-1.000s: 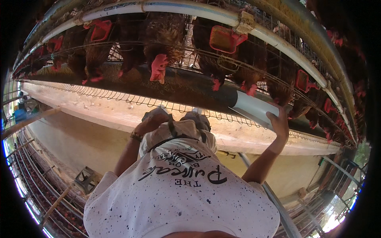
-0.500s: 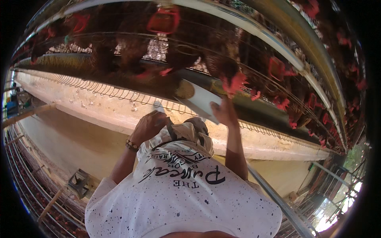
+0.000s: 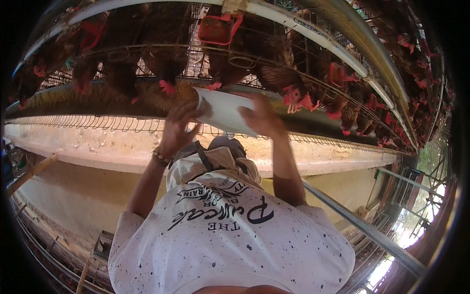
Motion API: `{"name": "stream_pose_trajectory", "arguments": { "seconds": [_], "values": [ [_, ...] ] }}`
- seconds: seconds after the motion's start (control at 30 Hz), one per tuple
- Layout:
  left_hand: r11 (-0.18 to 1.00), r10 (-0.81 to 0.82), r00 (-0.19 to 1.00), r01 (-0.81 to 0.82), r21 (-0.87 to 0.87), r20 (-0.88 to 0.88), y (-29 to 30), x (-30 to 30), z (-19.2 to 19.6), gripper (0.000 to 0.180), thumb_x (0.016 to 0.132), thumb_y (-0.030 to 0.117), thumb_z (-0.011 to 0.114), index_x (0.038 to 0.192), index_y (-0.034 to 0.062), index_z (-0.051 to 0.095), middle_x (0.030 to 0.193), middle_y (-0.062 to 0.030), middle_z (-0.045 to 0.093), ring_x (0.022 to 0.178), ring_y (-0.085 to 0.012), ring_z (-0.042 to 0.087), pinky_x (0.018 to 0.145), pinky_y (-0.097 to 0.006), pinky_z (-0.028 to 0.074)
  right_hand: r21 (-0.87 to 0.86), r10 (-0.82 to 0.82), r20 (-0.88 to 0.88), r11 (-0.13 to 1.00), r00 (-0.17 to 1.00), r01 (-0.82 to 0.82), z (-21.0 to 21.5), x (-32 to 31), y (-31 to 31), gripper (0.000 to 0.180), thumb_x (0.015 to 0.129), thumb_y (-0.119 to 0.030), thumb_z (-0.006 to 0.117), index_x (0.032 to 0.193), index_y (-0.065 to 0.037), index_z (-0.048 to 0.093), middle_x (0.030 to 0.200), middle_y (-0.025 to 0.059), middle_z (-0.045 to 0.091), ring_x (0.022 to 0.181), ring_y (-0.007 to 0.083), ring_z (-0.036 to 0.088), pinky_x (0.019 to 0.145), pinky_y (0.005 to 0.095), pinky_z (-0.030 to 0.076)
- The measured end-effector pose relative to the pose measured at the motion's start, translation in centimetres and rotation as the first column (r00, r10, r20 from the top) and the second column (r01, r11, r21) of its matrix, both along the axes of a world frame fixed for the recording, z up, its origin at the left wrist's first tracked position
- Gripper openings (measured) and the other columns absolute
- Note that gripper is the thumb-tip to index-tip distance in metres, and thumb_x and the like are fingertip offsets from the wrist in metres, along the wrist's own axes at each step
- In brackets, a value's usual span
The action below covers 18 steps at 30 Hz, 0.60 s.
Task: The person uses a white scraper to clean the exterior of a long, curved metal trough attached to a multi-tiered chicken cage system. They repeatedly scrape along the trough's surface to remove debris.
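White scoop (image 3: 223,111) lies over the dark trough (image 3: 98,110).
Right hand (image 3: 264,118) clamps its right end; left hand (image 3: 179,123) is near the other, thumb and fingers apart, contact unclear.

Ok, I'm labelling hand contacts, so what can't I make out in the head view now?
All in the head view:
Right-hand grip: blurred, so its exact hold on the white scoop is unclear.
Left-hand grip: also blurred; whether it touches the white scoop can't be told.
Underside of the white scoop: faces away from the camera.
Hens at far right: too small, shadowed.
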State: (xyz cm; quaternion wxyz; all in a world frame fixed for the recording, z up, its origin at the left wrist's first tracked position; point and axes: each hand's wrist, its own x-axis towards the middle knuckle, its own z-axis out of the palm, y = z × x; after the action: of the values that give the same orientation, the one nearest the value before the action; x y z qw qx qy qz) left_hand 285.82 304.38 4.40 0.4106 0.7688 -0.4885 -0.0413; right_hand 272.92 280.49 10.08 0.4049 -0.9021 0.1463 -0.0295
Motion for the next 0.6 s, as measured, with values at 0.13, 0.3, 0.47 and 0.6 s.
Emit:
{"name": "stream_pose_trajectory", "arguments": {
  "seconds": [0.13,0.3,0.47,0.6],
  "values": [
    [0.971,-0.233,0.972,0.231,-0.056,-0.020,-7.5,-3.3,0.1,0.018,0.083,0.023,0.074,0.098,0.0119,0.073,0.104,-0.0109,0.071,0.108,-0.0286,0.064,0.096,-0.045,0.049,0.168,-0.210,-0.335,0.946,0.918,0.278,4.2,-8.1,-8.3,0.049,0.087,-0.014,0.068,0.133,-0.004,0.054,0.118,0.0066,0.063,0.101,0.0163,0.059,0.092,0.0324,0.047],
    [0.832,-0.466,0.843,0.521,0.191,-0.271,-17.9,-11.4,-1.2,0.029,0.092,0.037,0.063,0.096,0.0103,0.072,0.095,-0.0128,0.070,0.089,-0.0302,0.068,0.078,-0.045,0.055,0.423,-0.380,-0.225,0.792,0.897,0.441,2.5,-19.9,-17.6,0.046,0.086,-0.009,0.070,0.130,-0.004,0.058,0.114,0.0060,0.064,0.097,0.0153,0.060,0.089,0.0304,0.048],
    [0.792,-0.473,0.807,0.565,0.232,-0.353,-28.9,-20.6,-2.4,0.047,0.096,0.050,0.051,0.086,0.0097,0.072,0.080,-0.0149,0.071,0.077,-0.0352,0.069,0.074,-0.049,0.055,0.436,-0.415,-0.445,0.674,0.794,0.597,2.4,-28.4,-28.0,0.041,0.084,-0.007,0.071,0.123,-0.002,0.061,0.107,0.0046,0.065,0.095,0.0143,0.061,0.070,0.0296,0.053],
    [0.785,-0.471,0.840,0.538,0.307,-0.270,-33.1,-24.5,-4.3,0.051,0.097,0.050,0.050,0.079,0.0067,0.071,0.074,-0.0169,0.069,0.074,-0.0360,0.069,0.068,-0.049,0.054,0.316,-0.440,-0.557,0.673,0.705,0.669,0.2,-29.2,-32.7,0.032,0.084,-0.005,0.069,0.114,0.000,0.061,0.092,0.0067,0.067,0.077,0.0155,0.064,0.048,0.0292,0.047]
  ]
}}
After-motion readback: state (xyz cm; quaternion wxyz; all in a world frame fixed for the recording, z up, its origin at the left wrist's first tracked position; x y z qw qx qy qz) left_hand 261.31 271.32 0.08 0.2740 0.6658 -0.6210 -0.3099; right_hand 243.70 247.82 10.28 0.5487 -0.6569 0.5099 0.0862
